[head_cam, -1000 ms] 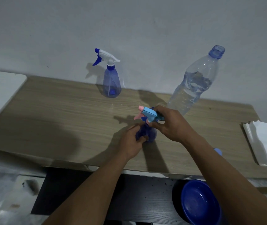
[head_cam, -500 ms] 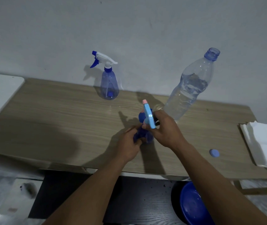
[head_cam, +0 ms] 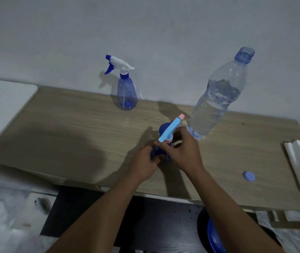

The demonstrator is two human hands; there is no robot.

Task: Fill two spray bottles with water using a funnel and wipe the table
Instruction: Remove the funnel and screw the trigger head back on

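While left hand (head_cam: 146, 162) steadies bottle (head_cam: 156, 154), right hand (head_cam: 182, 152) apparently grips sprayer (head_cam: 170, 129).

Single head-worn view, looking forward and down, close over wooden table (head_cam: 72, 136), wall behind

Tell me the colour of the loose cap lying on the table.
Light blue cap, clearest in the head view.

spray bottles (head_cam: 126, 94) (head_cam: 161, 152): 2 | water bottle (head_cam: 216, 99): 1 | cap (head_cam: 249, 176): 1 | hands (head_cam: 144, 165) (head_cam: 183, 154): 2
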